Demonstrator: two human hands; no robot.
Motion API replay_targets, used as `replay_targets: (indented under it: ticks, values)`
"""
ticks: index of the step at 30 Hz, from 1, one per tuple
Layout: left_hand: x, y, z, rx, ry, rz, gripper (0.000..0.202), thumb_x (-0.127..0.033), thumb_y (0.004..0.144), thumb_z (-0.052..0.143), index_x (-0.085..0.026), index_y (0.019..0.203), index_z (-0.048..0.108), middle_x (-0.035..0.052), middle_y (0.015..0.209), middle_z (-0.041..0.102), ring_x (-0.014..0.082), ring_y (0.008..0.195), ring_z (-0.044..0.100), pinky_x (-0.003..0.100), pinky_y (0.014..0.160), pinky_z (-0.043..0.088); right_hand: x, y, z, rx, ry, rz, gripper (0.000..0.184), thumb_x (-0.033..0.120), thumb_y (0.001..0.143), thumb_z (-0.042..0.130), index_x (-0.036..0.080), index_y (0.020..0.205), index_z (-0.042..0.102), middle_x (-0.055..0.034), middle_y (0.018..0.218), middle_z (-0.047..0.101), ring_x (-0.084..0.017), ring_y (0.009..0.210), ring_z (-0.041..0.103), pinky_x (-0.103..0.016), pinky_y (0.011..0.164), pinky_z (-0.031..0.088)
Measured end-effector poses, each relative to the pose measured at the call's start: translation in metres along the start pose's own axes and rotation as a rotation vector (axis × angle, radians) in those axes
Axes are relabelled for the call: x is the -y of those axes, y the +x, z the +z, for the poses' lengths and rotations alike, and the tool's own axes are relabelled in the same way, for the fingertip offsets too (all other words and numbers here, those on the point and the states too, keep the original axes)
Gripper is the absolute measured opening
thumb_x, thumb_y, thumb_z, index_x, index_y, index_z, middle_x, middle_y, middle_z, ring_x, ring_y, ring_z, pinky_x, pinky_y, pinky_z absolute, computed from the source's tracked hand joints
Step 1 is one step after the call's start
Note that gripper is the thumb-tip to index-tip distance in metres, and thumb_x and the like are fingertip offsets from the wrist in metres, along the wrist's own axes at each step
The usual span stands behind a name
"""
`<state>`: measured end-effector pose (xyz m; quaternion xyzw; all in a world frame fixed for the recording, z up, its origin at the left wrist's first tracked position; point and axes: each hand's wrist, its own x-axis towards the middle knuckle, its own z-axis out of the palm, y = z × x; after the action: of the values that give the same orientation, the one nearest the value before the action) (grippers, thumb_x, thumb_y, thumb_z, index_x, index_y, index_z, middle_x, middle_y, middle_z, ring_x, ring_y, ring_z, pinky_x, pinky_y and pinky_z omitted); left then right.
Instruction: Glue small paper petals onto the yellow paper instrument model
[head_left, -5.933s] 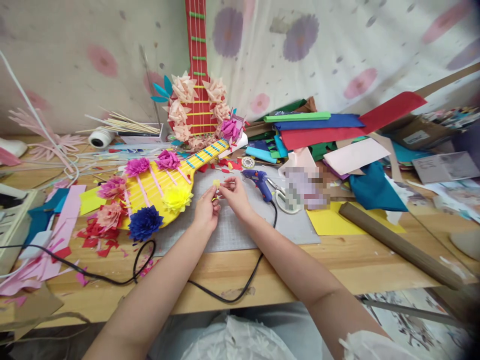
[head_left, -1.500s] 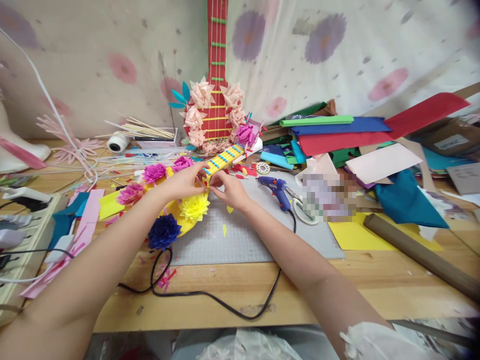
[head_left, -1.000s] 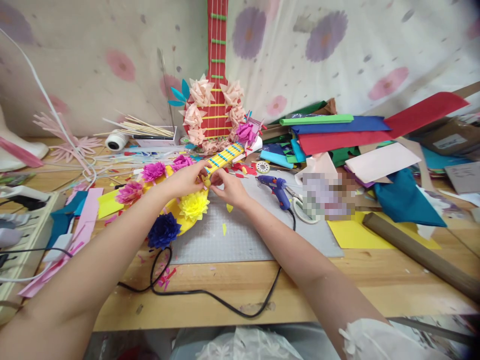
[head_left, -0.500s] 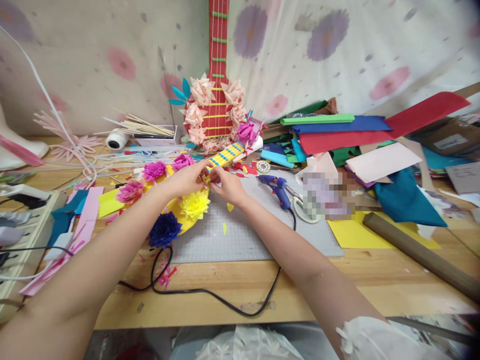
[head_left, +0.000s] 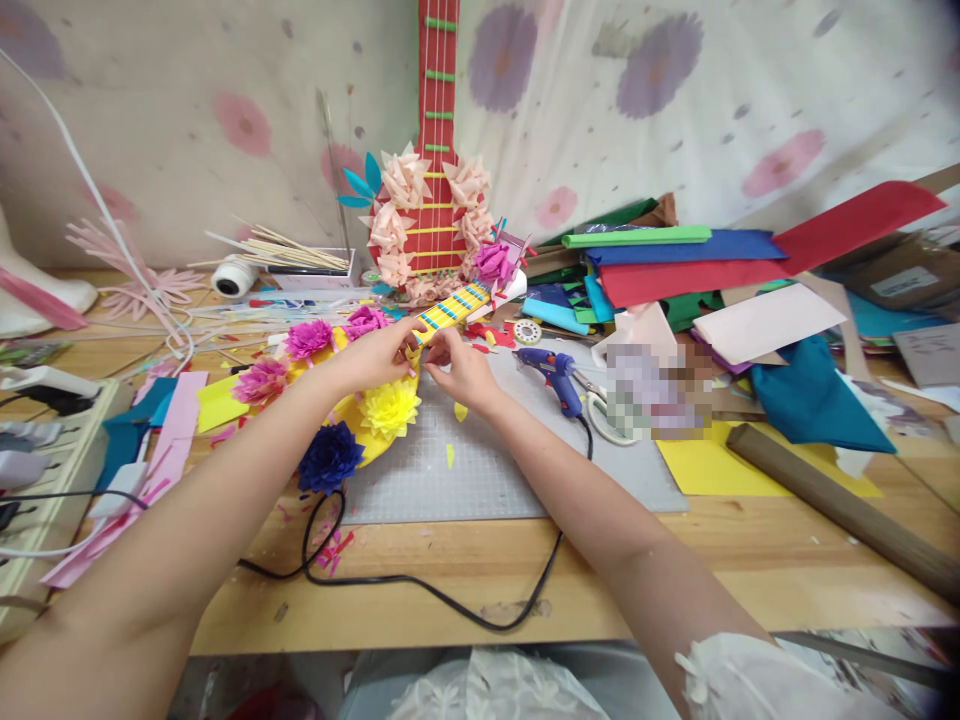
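Note:
A yellow toy guitar [head_left: 448, 312] with blue cross strips and pale strings lies on the grey cutting mat [head_left: 510, 480]. Paper flowers in pink, yellow [head_left: 390, 408] and dark blue [head_left: 331, 457] ring its round body. At the joint of neck and body, my left hand [head_left: 382, 357] has its fingers closed; what lies between the fingertips is mostly hidden, with a little yellow showing. Just right of it, at the neck's edge, is my right hand [head_left: 459, 373], thumb and fingers apart and no object seen between them.
Right of my hands lies a blue glue gun [head_left: 551, 378], its black cord [head_left: 420, 583] looping along the front. Scissors [head_left: 611, 418] are beside it. A red flowered guitar [head_left: 436, 225] stands behind. Coloured paper [head_left: 682, 275] piles up at right; a power strip [head_left: 52, 480] is at left.
My right hand has drawn slightly right and its thumb and fingers have parted. The small yellow piece seen between both hands is now mostly hidden. My left hand has hardly moved.

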<state>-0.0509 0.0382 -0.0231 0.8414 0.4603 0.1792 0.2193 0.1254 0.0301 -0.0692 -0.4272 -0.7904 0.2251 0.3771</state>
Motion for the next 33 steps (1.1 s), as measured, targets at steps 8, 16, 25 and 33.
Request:
replay_targets:
  ticks: [8, 16, 25, 33]
  values:
    - [-0.007, -0.005, -0.013, 0.01, -0.094, -0.049, 0.054, -0.012, 0.065, 0.052, -0.02, 0.118, 0.041, 0.0049, 0.096, 0.059, 0.0171, 0.084, 0.06, 0.03, 0.069, 0.048, -0.001, 0.001, 0.009, -0.002, 0.21, 0.064, 0.031, 0.017, 0.072, 0.056, 0.023, 0.096, 0.038, 0.0016, 0.084, 0.067, -0.013, 0.07, 0.064, -0.03, 0.068, 0.05]
    - [0.005, -0.01, -0.03, -0.186, -0.161, -0.005, 0.052, -0.01, 0.063, 0.05, -0.019, 0.114, 0.043, 0.0018, 0.091, 0.057, 0.013, 0.079, 0.058, 0.031, 0.076, 0.048, -0.004, 0.007, 0.018, -0.027, 0.336, 0.151, 0.033, 0.015, 0.067, 0.057, 0.023, 0.091, 0.036, 0.0033, 0.078, 0.065, -0.013, 0.071, 0.063, -0.029, 0.069, 0.05]
    - [-0.024, -0.006, -0.031, -0.377, -0.091, -0.069, 0.052, -0.006, 0.066, 0.047, -0.018, 0.116, 0.041, 0.0033, 0.098, 0.058, 0.0124, 0.083, 0.057, 0.03, 0.077, 0.047, -0.011, 0.001, 0.0, 0.066, 0.565, 0.234, 0.034, 0.01, 0.067, 0.047, 0.023, 0.094, 0.032, -0.001, 0.092, 0.066, -0.011, 0.073, 0.063, -0.03, 0.069, 0.05]
    - [-0.091, -0.002, 0.018, -0.507, -0.176, 0.035, 0.047, 0.001, 0.069, 0.04, -0.019, 0.111, 0.044, 0.005, 0.105, 0.055, 0.0131, 0.088, 0.056, 0.032, 0.082, 0.047, -0.026, -0.045, -0.029, 0.197, 0.106, 0.166, 0.027, 0.015, 0.069, 0.056, 0.021, 0.093, 0.046, 0.0001, 0.087, 0.063, -0.011, 0.074, 0.058, -0.028, 0.069, 0.046]
